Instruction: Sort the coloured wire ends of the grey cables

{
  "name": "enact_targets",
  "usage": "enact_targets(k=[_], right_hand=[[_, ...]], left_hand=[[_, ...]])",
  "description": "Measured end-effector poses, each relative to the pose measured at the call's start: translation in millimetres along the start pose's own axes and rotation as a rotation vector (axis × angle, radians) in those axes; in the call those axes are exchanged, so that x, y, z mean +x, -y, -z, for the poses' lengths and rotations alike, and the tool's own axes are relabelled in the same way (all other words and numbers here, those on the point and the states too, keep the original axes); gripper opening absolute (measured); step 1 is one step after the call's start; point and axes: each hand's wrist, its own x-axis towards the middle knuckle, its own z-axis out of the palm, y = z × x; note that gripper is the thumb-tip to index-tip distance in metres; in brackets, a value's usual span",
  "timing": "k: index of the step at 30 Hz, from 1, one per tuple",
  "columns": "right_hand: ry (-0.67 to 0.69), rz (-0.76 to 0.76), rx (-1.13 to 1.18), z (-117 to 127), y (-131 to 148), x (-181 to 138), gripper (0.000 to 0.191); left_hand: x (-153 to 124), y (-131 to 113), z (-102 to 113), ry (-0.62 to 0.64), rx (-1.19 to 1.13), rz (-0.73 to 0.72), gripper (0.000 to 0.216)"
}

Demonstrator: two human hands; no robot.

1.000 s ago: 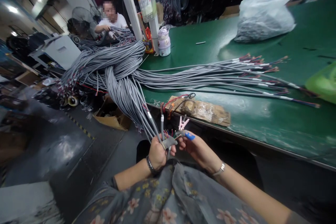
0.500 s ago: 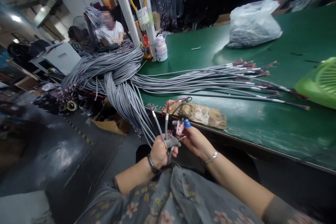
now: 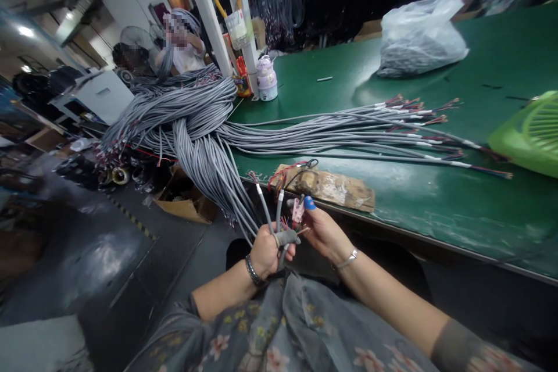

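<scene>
My left hand (image 3: pixel 269 249) is closed around grey cables (image 3: pixel 265 204), with white-banded ends standing up above the fist. Grey wrapping covers its thumb. Thin coloured wires (image 3: pixel 285 223) fan out beside that thumb, toward my right hand. Close by on the right, my right hand (image 3: pixel 326 232) pinches a small pink tool (image 3: pixel 298 210) whose exact kind I cannot make out. A blue cover (image 3: pixel 309 203) sits on one of its digits. From the left fist, cables run back to a large grey cable bundle (image 3: pixel 198 151) hanging over the table edge.
On the green table (image 3: pixel 436 197) lie a worn wooden block (image 3: pixel 337 189), cables with stripped ends (image 3: pixel 349 133), a plastic bag (image 3: pixel 421 38) and a green basket (image 3: pixel 529 136). A lilac bottle (image 3: pixel 267 78) stands by the post. A co-worker (image 3: pixel 185 55) handles cables behind; a cardboard box (image 3: pixel 183 197) is below.
The cable ends in my left hand have shifted slightly right, and my right hand with the pink tool slightly left. The co-worker behind has changed posture, with the cables moved.
</scene>
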Motion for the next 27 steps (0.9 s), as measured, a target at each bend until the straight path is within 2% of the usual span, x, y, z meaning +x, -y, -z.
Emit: enact_targets(k=[9, 17, 23, 27], right_hand=[[0.008, 0.043, -0.037, -1.1, -1.3, 0.7, 0.044], [0.034, 0.002, 0.002, -0.6, 0.2, -2.7, 0.039], [0.075, -0.091, 0.030, 2.8, 4.8, -7.9, 0.039], [0.068, -0.040, -0.030, 4.0, 4.6, -9.2, 0.040]], left_hand=[[4.8, -2.1, -1.8, 0.014, 0.012, 0.004, 0.036], [1.4, -3.6, -1.2, -0.015, -0.024, 0.006, 0.037], [-8.0, -0.7, -0.3, -0.013, -0.019, -0.006, 0.041], [-14.7, 0.9, -1.7, -0.054, -0.019, -0.019, 0.041]])
